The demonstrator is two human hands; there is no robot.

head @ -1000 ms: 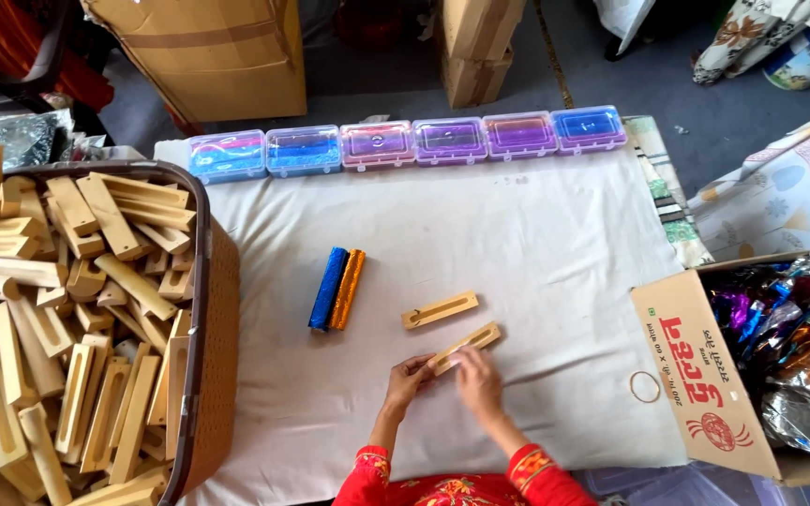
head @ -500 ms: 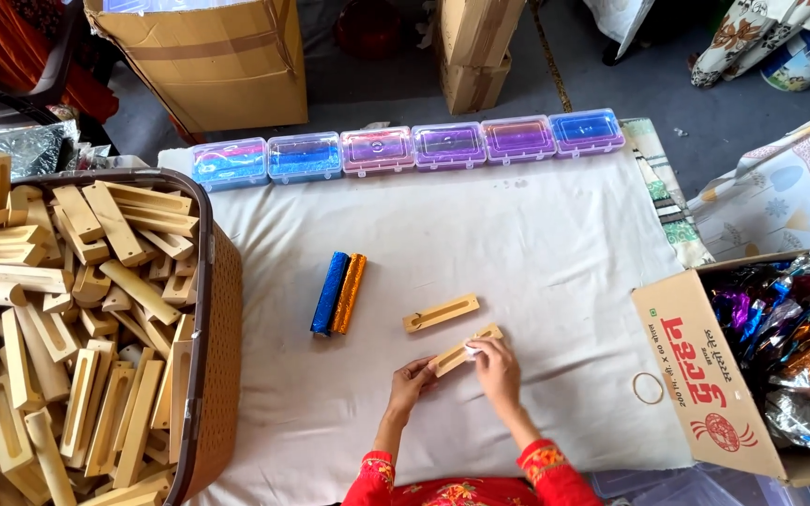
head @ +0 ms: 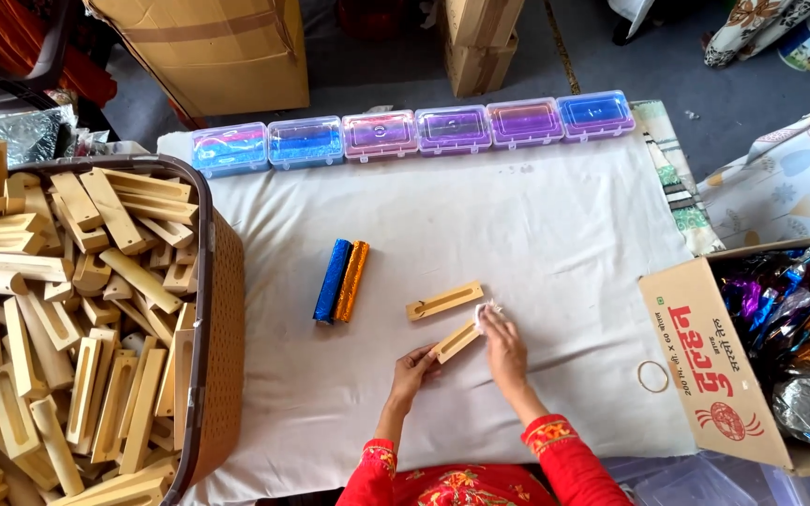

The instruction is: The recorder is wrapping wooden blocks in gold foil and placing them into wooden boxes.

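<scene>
The left hand (head: 413, 365) is pinching the near end of a slotted wooden block (head: 455, 341), its fingers closed on it; the block is lying tilted on the white cloth (head: 536, 215), low in the middle, just in front of the person; the right hand (head: 504, 347) is pressing on the block's far end, fingers curled over a small white scrap (head: 487, 310), possibly cloth or paper, though it is too small to tell; a second block (head: 444, 301) is lying just beyond, apart from both hands; further left a blue roll (head: 332, 280) and an orange roll (head: 352, 280) are lying side by side, touching; a row of coloured plastic boxes (head: 414, 132) is lining the cloth's far edge; a basket (head: 213, 309) heaped with wooden blocks is standing at the left; a cardboard box (head: 705, 356) of shiny foil is sitting at the right, with a rubber band (head: 652, 376) lying beside it.
</scene>
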